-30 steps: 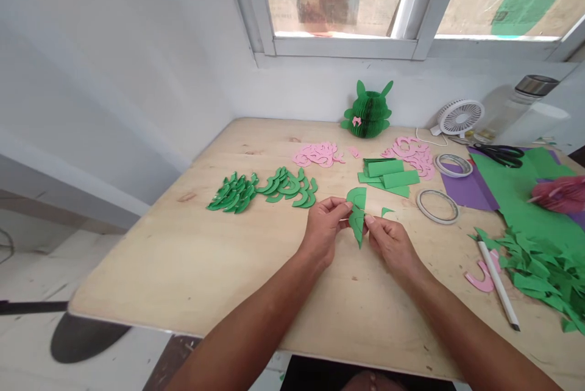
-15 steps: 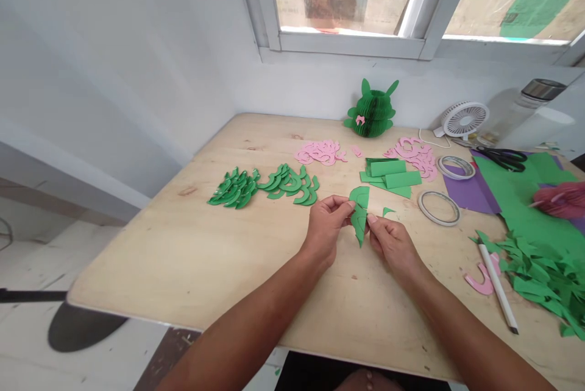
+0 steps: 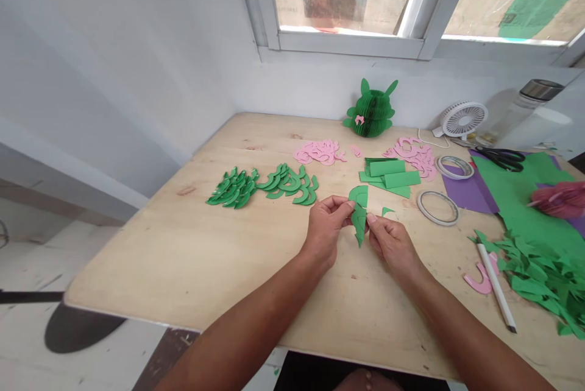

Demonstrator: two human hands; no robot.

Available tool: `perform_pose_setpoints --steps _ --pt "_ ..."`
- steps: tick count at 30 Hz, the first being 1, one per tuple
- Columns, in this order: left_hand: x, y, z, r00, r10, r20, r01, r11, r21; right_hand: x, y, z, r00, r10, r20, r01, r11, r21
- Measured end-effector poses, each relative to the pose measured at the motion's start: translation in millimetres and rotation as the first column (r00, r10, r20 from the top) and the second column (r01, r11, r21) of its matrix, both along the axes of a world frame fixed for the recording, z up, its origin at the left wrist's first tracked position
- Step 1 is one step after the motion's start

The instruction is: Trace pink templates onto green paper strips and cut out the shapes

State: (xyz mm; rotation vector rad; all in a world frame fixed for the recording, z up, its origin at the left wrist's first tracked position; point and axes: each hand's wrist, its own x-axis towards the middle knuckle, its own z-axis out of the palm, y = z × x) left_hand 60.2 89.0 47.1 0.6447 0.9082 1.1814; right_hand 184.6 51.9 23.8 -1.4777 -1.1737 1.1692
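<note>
A partly cut piece of green paper, with curved lines drawn on it, is held upright above the table. My left hand pinches its left edge between thumb and fingers. At the right edge, the thumb and fingertips of my right hand close on the same paper. A small green scrap lies just beyond the right hand. Farther back are folded green paper strips. To the left lie green curved cutouts and a heap of folded green cutouts.
Pink cutouts and a green honeycomb paper figure are at the back. On the right are a tape roll, black scissors, a white pen, green scraps, a small fan and a bottle.
Both hands keep their hold on the green paper in nearly the same place. The whole view has shifted very slightly.
</note>
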Motion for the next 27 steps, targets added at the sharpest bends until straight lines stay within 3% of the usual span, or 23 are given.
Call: perform_pose_setpoints --steps 27 --pt "0.3 -1.4 -0.1 0.999 -0.005 0.038 0.005 1.0 -0.013 -0.4 -0.4 1.4 0.999 -0.006 0.036 0.006 1.0 -0.002"
